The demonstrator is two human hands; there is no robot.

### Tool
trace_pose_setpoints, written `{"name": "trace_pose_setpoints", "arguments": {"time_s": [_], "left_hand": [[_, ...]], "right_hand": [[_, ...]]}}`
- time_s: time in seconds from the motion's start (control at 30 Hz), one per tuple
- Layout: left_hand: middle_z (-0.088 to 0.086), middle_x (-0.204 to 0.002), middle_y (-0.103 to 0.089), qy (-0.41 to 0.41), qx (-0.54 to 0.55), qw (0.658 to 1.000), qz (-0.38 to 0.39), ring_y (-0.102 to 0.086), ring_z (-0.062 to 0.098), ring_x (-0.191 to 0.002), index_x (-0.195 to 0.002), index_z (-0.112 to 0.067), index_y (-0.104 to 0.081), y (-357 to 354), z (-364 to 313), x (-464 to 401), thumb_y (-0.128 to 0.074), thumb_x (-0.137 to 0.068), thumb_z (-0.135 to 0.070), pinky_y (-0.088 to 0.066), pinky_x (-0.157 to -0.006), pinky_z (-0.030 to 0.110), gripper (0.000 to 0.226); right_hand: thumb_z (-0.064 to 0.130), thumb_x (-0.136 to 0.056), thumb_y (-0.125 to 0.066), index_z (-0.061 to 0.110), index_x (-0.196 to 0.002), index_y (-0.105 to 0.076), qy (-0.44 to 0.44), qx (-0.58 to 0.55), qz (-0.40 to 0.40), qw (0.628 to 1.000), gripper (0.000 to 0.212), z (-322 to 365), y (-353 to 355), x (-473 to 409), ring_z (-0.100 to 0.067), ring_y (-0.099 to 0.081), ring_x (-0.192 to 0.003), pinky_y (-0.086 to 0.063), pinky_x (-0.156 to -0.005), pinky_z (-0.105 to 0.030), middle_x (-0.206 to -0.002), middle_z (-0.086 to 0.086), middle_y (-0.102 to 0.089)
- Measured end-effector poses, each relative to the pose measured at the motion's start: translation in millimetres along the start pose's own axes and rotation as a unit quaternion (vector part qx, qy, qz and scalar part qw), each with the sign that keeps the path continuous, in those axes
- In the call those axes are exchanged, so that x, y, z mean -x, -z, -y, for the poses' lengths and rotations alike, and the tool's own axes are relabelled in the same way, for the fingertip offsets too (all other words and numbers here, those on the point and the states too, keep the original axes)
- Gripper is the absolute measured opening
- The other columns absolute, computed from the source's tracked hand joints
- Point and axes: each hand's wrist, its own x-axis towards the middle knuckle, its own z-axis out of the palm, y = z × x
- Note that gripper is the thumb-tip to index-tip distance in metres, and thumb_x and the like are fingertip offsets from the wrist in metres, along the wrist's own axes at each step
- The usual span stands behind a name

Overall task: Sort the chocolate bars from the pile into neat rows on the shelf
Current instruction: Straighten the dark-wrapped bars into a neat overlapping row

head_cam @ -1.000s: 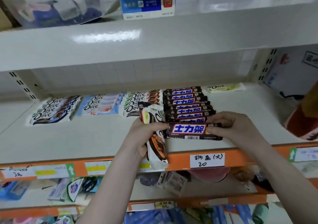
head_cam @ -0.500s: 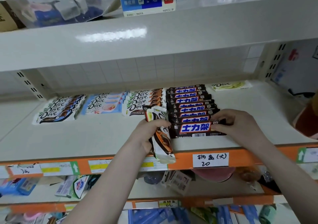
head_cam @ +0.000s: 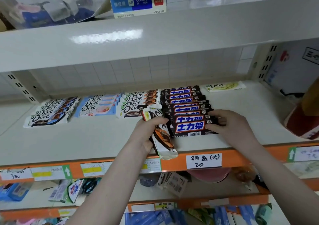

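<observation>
On the white shelf [head_cam: 86, 142] lie rows of bars: dark Dove bars [head_cam: 50, 111] at the left, blue Dove bars [head_cam: 98, 106], brown-and-white Dove bars [head_cam: 136, 102], and a row of dark Snickers bars [head_cam: 183, 98]. My right hand [head_cam: 227, 124] pinches the right end of the front Snickers bar [head_cam: 189, 127], which lies against the row. My left hand [head_cam: 148, 131] grips a small bunch of Dove bars [head_cam: 162, 138] held upright, their lower ends over the shelf's orange edge. A single green Dove bar [head_cam: 224, 86] lies at the back right.
The shelf above [head_cam: 155, 40] overhangs close over the hands and carries a blue labelled box [head_cam: 138, 2]. A red bag [head_cam: 303, 121] sits at the shelf's right end. Price labels [head_cam: 203, 161] line the orange front edge. Lower shelves hold mixed goods.
My right hand has pushed the front Snickers bar back until it sits against the row. My left hand with the Dove bars has stayed beside it.
</observation>
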Motion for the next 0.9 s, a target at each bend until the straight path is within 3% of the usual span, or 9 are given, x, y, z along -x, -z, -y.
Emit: {"name": "trace_pose_setpoints", "arguments": {"time_s": [0.13,0.2,0.3,0.4,0.47,0.6,0.7,0.83,0.9], "left_hand": [[0.013,-0.084,-0.074,-0.015,0.028,0.999,0.010,-0.070,0.028,-0.072,-0.104,-0.005,-0.065,5,3,2,-0.067,-0.077,-0.003,-0.057,-0.064,0.034,0.027],[0.009,-0.076,-0.073,-0.031,0.059,0.998,0.009,-0.070,0.023,-0.064,-0.107,-0.005,-0.064,9,5,6,-0.066,-0.079,-0.005,-0.055,-0.056,0.030,0.028],[0.003,-0.067,-0.069,-0.048,0.133,0.990,-0.004,-0.066,0.017,-0.054,-0.115,-0.007,-0.061,11,7,11,-0.066,-0.081,-0.011,-0.053,-0.047,0.026,0.034],[0.003,-0.072,-0.066,-0.066,0.182,0.981,-0.004,-0.064,0.016,-0.055,-0.123,-0.008,-0.058,9,8,16,-0.066,-0.082,-0.016,-0.053,-0.048,0.026,0.043],[0.003,-0.078,-0.067,-0.082,0.200,0.976,0.001,-0.067,0.015,-0.058,-0.126,-0.009,-0.057,6,9,19,-0.065,-0.083,-0.017,-0.053,-0.050,0.027,0.045],[0.012,-0.111,-0.069,-0.113,0.220,0.969,0.025,-0.069,0.028,-0.094,-0.127,-0.014,-0.057,1,11,26,-0.064,-0.083,-0.016,-0.058,-0.074,0.043,0.045],[0.017,-0.121,-0.063,-0.122,0.213,0.969,0.039,-0.062,0.035,-0.108,-0.129,-0.011,-0.055,5,12,29,-0.065,-0.080,-0.018,-0.052,-0.088,0.051,0.050],[0.015,-0.119,-0.065,-0.127,0.203,0.971,0.027,-0.063,0.033,-0.107,-0.127,-0.010,-0.057,16,11,32,-0.067,-0.076,-0.019,-0.055,-0.084,0.045,0.052],[0.015,-0.120,-0.065,-0.134,0.209,0.968,0.022,-0.063,0.033,-0.107,-0.127,-0.010,-0.056,21,10,33,-0.067,-0.074,-0.020,-0.055,-0.085,0.045,0.055]], "right_hand": [[0.027,-0.079,-0.066,0.018,-0.116,-0.060,0.018,0.073,-0.026,0.997,0.039,-2,0,4,-0.022,-0.052,-0.105,-0.039,-0.086,-0.031,-0.117,-0.008,-0.059],[0.028,-0.081,-0.064,0.017,-0.115,-0.061,0.038,0.088,-0.057,0.994,0.036,0,1,7,-0.024,-0.050,-0.108,-0.039,-0.089,-0.034,-0.116,-0.007,-0.059],[0.026,-0.084,-0.062,0.020,-0.112,-0.062,0.048,0.043,-0.058,0.996,0.029,11,3,15,-0.018,-0.057,-0.097,-0.042,-0.083,-0.026,-0.105,-0.001,-0.063],[0.029,-0.083,-0.062,0.027,-0.105,-0.065,0.043,-0.036,-0.001,0.998,0.022,28,0,26,-0.010,-0.062,-0.085,-0.044,-0.076,-0.017,-0.090,0.007,-0.068],[0.031,-0.081,-0.064,0.031,-0.097,-0.066,0.040,-0.094,0.058,0.993,0.016,38,-7,33,-0.008,-0.063,-0.078,-0.049,-0.075,-0.023,-0.086,0.008,-0.069],[0.036,-0.073,-0.071,0.038,-0.094,-0.064,0.047,-0.143,0.138,0.979,0.023,56,-25,41,-0.002,-0.064,-0.082,-0.052,-0.079,-0.029,-0.084,0.010,-0.069],[0.029,-0.070,-0.076,0.033,-0.101,-0.064,0.039,-0.140,0.159,0.976,0.033,63,-32,40,-0.002,-0.062,-0.084,-0.051,-0.073,-0.018,-0.084,0.010,-0.065],[0.012,-0.075,-0.071,0.024,-0.097,-0.067,0.032,-0.169,0.195,0.966,0.025,71,-32,38,-0.002,-0.063,-0.059,-0.050,-0.055,-0.013,-0.077,0.001,-0.066],[0.017,-0.077,-0.071,0.020,-0.100,-0.068,0.028,-0.165,0.205,0.964,0.024,76,-34,37,0.000,-0.061,-0.059,-0.049,-0.055,-0.013,-0.078,0.004,-0.067]]}}
